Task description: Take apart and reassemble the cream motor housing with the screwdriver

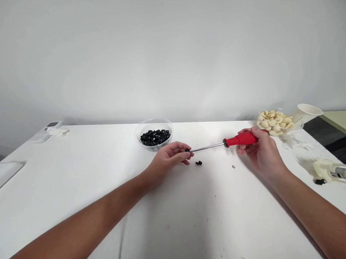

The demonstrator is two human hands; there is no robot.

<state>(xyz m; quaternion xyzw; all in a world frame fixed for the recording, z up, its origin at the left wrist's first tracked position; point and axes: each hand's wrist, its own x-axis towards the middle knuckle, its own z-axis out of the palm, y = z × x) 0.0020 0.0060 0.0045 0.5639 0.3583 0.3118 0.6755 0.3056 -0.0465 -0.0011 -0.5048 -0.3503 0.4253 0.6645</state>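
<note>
Between the fingertips of my left hand [174, 154] is a small black part [187, 150], its exact kind too small to make out. My right hand [257, 146] is wrapped round the red handle of a screwdriver [240, 140]. The metal shaft points left, and its tip meets the black part at my left fingers. Just below that tip, a little black piece [198, 163] lies on the white table. A tiny silvery bit [233, 166] rests farther right, below the handle. Behind my left hand stands a clear round bowl [137, 137] holding many small black pieces [155, 138].
At the back right, a clear container holds cream-coloured pieces [272, 122] beside a white paper cup [308, 112]. A cream plastic assembly with a motor [332, 172] lies near the right edge. A white remote [52, 126] sits far left, beside crumpled white material [58, 131]. A wall rises behind.
</note>
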